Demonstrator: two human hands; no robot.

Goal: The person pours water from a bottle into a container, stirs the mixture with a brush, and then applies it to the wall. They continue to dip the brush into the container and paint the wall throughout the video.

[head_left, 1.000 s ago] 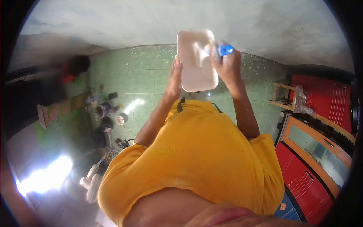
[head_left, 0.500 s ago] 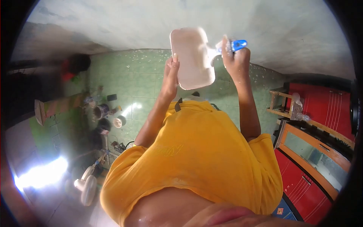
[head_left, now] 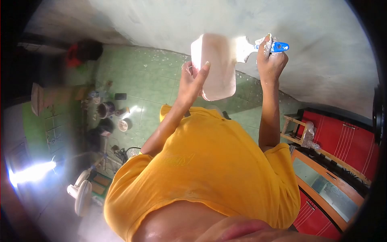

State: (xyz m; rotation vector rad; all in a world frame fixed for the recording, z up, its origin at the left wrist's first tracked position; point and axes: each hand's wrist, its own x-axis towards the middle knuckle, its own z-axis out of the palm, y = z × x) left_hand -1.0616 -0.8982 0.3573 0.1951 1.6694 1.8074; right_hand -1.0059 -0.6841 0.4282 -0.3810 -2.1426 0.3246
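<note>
My left hand (head_left: 193, 82) is closed on the side of a pale, rounded rectangular tray (head_left: 219, 66), thumb laid over its face. White smears show along the tray's edges. In my right hand (head_left: 272, 60) is a putty knife (head_left: 279, 47) with a blue handle, its wide end coated in white. That coated end is right at the tray's upper right edge. White paste sticks to my right fingers. Both hands are raised in front of the wall (head_left: 310, 44).
Green floor tiles (head_left: 157, 84) carry white splatters near the wall. At left are a bucket (head_left: 105, 109), a small white tub (head_left: 124, 125) and a fan (head_left: 82, 197). A red cabinet (head_left: 338, 141) and a wooden frame (head_left: 291, 128) stand at right.
Both hands have shifted right with the tray and putty knife. The knife's coated end has moved from the tray's right side to its upper right edge. The view has shifted slightly.
</note>
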